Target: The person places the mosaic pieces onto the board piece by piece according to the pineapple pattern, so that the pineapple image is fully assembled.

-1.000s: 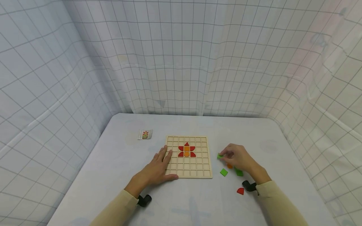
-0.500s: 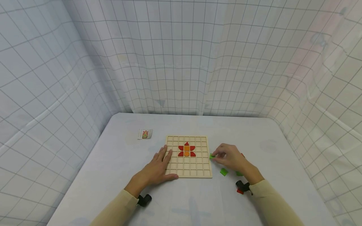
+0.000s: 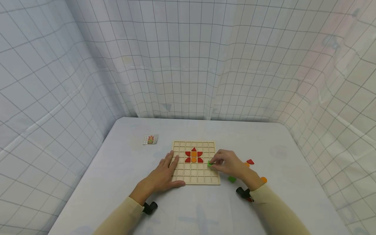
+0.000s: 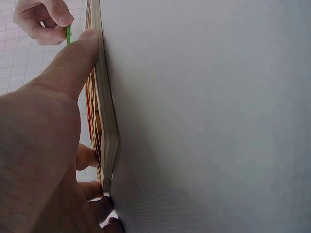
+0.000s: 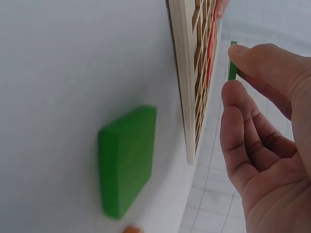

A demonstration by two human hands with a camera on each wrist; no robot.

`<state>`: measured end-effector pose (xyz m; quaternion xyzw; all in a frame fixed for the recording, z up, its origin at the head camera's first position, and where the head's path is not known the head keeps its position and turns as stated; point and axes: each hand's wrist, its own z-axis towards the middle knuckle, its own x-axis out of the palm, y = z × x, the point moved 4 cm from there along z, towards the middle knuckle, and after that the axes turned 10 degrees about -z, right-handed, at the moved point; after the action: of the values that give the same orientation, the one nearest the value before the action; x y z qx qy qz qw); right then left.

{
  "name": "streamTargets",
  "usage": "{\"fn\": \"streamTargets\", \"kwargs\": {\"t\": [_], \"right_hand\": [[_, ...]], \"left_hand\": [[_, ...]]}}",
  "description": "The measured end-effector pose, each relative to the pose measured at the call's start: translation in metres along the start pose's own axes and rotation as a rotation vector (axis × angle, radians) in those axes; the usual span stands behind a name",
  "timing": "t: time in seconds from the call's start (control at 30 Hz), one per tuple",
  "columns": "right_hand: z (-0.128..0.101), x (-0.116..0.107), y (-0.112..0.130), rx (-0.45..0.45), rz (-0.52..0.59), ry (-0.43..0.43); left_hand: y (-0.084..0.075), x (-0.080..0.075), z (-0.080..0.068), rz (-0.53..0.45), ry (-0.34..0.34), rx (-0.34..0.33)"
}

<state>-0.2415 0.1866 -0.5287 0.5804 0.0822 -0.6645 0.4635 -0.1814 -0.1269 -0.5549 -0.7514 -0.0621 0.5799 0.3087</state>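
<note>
**Green tile over the board's right side**

I see my right hand [image 3: 227,163] pinching a green tile [image 3: 210,163] above the gridded board [image 3: 196,179], its shape mostly hidden by fingertips. My left hand [image 3: 163,176] lies flat, steadying the board's left edge on the worktop [image 3: 194,209].

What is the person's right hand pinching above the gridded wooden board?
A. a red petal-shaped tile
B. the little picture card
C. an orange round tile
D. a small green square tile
D: the right hand pinches a small green square tile between thumb and fingertip over the gridded wooden board; the right wrist view shows the thin green edge in that pinch.
</note>
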Motion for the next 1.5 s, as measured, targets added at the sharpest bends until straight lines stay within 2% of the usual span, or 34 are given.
{"fn": "streamTargets", "kwargs": {"t": [0.4,0.67,1.1,1.33,1.5], "right_hand": [[0.023,0.02,0.016,-0.016,0.029,0.042],[0.036,0.031,0.026,-0.033,0.001,0.089],[0.044,0.037,0.037,-0.056,-0.077,0.094],[0.046,0.044,0.038,-0.022,-0.099,0.112],[0.046,0.046,0.04,-0.051,-0.109,0.101]], "left_hand": [[0.0,-0.002,0.003,-0.027,0.009,-0.012],[-0.001,-0.004,0.003,-0.027,0.012,-0.011],[-0.002,-0.007,0.002,-0.031,0.009,0.018],[-0.003,-0.006,-0.002,-0.04,0.013,0.014],[-0.002,-0.005,-0.003,-0.035,0.012,0.016]]}}
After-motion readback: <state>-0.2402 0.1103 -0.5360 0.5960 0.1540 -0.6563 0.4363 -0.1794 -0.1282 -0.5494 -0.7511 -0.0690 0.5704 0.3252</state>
